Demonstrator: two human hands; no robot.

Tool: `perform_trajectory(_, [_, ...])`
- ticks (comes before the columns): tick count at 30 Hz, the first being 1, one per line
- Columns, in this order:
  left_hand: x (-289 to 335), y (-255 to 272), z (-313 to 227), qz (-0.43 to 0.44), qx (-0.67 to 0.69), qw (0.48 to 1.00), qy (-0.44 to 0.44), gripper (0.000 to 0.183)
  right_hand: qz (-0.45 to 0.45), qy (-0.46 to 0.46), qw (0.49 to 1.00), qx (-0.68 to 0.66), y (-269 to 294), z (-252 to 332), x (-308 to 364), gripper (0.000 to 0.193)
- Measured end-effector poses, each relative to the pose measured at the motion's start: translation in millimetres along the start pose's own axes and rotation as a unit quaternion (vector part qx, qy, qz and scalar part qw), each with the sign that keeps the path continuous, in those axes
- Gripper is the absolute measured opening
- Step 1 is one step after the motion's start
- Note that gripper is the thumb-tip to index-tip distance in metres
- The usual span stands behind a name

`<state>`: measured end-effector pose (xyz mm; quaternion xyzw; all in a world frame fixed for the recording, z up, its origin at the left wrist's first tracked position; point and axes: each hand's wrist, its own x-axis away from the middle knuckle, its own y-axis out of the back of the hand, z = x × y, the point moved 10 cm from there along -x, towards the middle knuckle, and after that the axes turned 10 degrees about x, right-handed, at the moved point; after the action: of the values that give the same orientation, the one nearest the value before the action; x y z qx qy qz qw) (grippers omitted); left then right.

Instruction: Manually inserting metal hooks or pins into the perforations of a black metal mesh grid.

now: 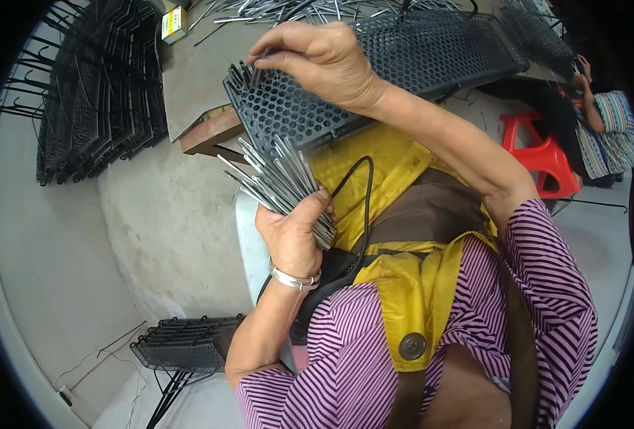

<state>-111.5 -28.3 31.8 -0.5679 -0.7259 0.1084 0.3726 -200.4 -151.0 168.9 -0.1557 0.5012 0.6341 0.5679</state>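
Observation:
My left hand (290, 232) is wrapped round a thick bundle of thin silvery metal rods (278, 175), whose ends fan out toward the upper left. A black panel or tray with a honeycomb of holes (431, 53) lies across the work surface in front of me. Over its near left corner my right hand (324, 63) is closed in a pinch. Several short dark rods (243, 77) stick up close together from the holes there, right by the fingertips. What the pinch holds is too small and dark to name.
Loose metal rods (274, 10) lie scattered on the grey table (197, 79) at the back, near a small yellow-and-white box (175, 26). Black mesh racks (99, 93) are stacked far left, with another rack (188, 342) lower left. A red stool (542, 154) and another person (606, 129) are at right.

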Motion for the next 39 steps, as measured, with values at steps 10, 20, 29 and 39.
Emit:
perform_trajectory(10, [0.2,-0.9,2.8,0.005,-0.004,1.000,0.006,0.018,0.090,-0.047,0.993,-0.051,-34.2,-17.5,3.4,0.011])
perform_trajectory(20, [1.0,-1.3,-0.6,0.000,0.000,1.000,0.000,0.016,0.248,-0.071,0.945,0.201,-71.7,-12.7,-24.5,0.011])
perform_trajectory(29, [-0.1,-2.1,2.0,0.010,-0.014,1.000,-0.002,0.014,0.190,-0.028,0.961,0.198,-43.5,5.8,-8.8,0.019])
perform_trajectory(39, [-2.0,-6.2,-2.5,0.034,-0.033,0.999,-0.015,0.028,0.270,-0.350,0.879,-0.176,-35.5,1.7,86.0,0.033])
